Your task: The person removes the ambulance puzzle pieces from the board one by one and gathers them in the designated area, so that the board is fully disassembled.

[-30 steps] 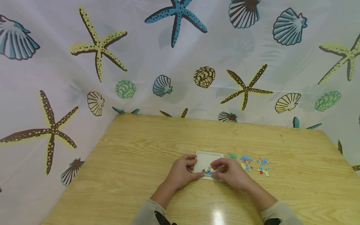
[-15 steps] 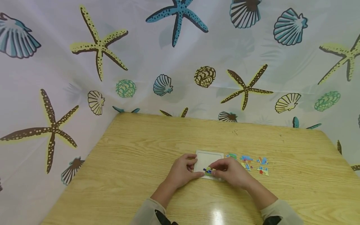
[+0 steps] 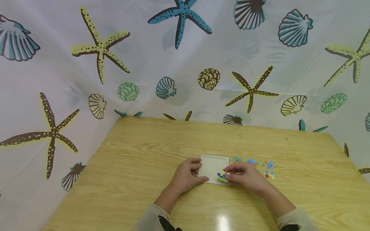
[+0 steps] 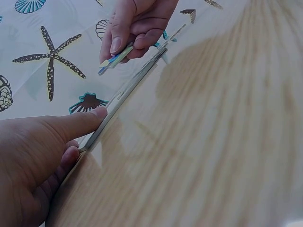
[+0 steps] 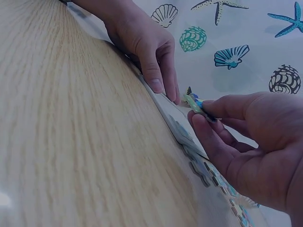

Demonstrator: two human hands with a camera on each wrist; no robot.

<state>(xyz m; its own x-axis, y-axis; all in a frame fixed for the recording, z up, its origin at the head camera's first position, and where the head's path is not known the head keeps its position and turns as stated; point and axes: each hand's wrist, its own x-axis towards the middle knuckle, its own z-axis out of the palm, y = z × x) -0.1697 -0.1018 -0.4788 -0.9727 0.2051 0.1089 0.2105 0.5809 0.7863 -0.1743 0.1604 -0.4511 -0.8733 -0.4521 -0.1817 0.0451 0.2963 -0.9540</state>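
A square white puzzle board [image 3: 212, 163] with a thin line round its border lies on the table. My left hand [image 3: 186, 175] grips its near left part, thumb along the front edge and fingers at the left side. Between thumb and fingertips my right hand [image 3: 250, 178] pinches a small jigsaw piece [image 3: 221, 177] in yellow, blue and green. That jigsaw piece [image 4: 115, 60] is tilted and raised above the board in the left wrist view. In the right wrist view the jigsaw piece [image 5: 195, 102] shows partly edge-on, its rest covered by the fingers.
Several loose jigsaw pieces [image 3: 268, 175] lie right of the board on the wooden table [image 3: 144, 154], some partly behind my right hand. A white cloth [image 3: 179, 64] printed with starfish and shells hangs at the back and sides.
My right hand has moved right with the jigsaw piece, from the board's lower middle to its lower right corner, and now covers some loose pieces. My left hand stays on the board.
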